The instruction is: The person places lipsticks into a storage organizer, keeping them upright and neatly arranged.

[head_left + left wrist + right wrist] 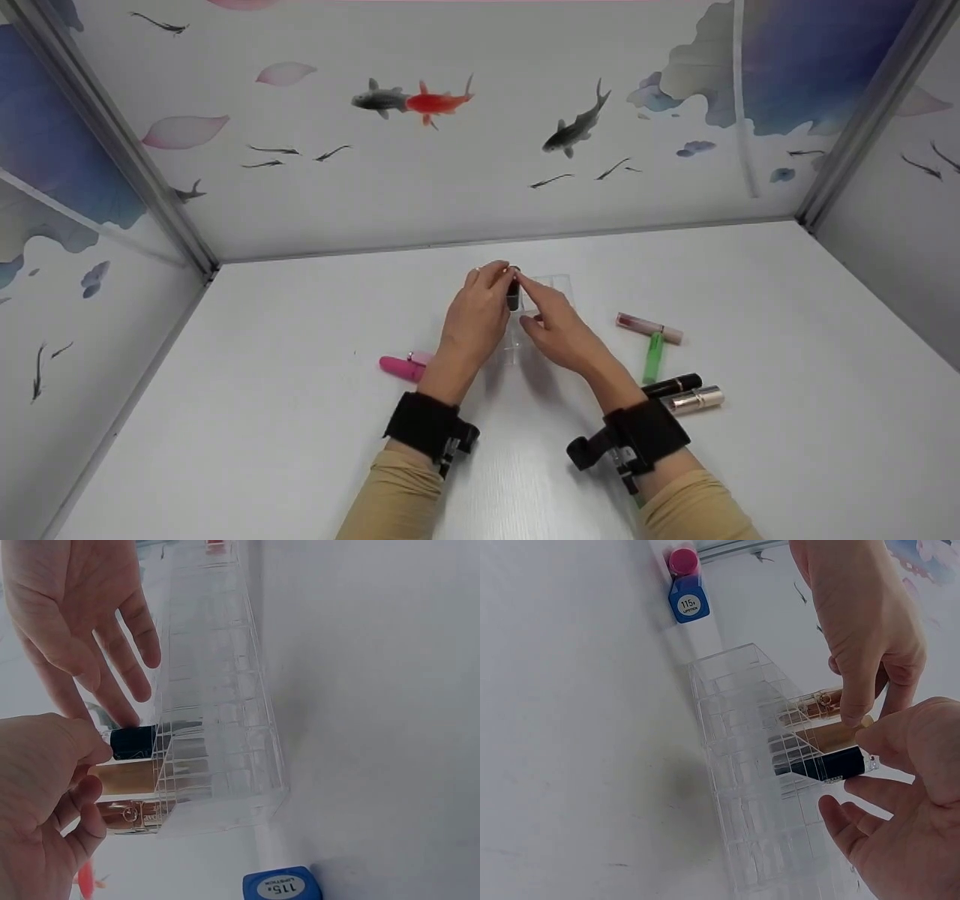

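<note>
A black lipstick tube stands upright in a compartment of a clear plastic organizer. My left hand pinches its upper end, the other fingers curled, as the left wrist view shows. From the other side my right hand touches the tube with a fingertip; its fingers are mostly straight. Beside the black tube, a gold tube and a brown tube with a patterned cap fill neighbouring compartments. In the head view both hands cover much of the organizer.
Right of the organizer lie a pinkish lip gloss, a green tube, a black tube and a silvery-gold tube. A bright pink tube lies by the left wrist. A blue lipstick shows near the organizer's end.
</note>
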{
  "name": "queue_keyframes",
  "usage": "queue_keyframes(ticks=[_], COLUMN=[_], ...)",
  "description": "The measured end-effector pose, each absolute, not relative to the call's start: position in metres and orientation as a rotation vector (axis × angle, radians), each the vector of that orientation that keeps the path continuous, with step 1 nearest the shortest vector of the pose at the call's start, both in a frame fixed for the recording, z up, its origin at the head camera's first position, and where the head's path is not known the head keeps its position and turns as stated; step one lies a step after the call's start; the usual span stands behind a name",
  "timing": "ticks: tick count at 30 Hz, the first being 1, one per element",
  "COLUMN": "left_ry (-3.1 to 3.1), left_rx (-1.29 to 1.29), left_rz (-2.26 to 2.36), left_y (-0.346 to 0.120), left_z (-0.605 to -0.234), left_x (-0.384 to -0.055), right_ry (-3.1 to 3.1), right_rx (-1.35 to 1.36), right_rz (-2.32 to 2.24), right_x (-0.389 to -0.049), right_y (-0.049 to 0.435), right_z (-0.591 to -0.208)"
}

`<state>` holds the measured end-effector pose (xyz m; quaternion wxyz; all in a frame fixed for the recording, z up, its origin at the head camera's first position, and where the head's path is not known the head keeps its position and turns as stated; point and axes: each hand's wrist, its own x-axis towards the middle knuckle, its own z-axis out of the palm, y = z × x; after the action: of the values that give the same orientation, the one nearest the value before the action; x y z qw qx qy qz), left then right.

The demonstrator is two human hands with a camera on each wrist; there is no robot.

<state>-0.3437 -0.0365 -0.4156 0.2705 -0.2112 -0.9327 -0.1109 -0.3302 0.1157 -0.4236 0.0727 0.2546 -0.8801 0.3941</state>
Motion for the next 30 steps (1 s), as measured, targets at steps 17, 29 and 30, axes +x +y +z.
queue_keyframes(ticks=[17, 29, 30], left_ry=[-2.426, -2.633, -2.679], left_rx=[-0.601, -0.484, -0.463], left_rz=[-0.589, -0.601, -0.589], left_y=[-0.051, -0.105, -0.11], left_z=[-0.393, -0.372, -0.372], left_x=[-0.332, -0.311, -0.309], right_ry=[-2.516, -2.472, -2.489], right_rx=[0.578, 0.657, 0.686], right_rz=[1.274, 1.251, 1.243], right_x=[-0.32, -0.302, -0.301], right_y=[0.11, 0.081, 0.078], right_z=[-0.407, -0.397, -0.397])
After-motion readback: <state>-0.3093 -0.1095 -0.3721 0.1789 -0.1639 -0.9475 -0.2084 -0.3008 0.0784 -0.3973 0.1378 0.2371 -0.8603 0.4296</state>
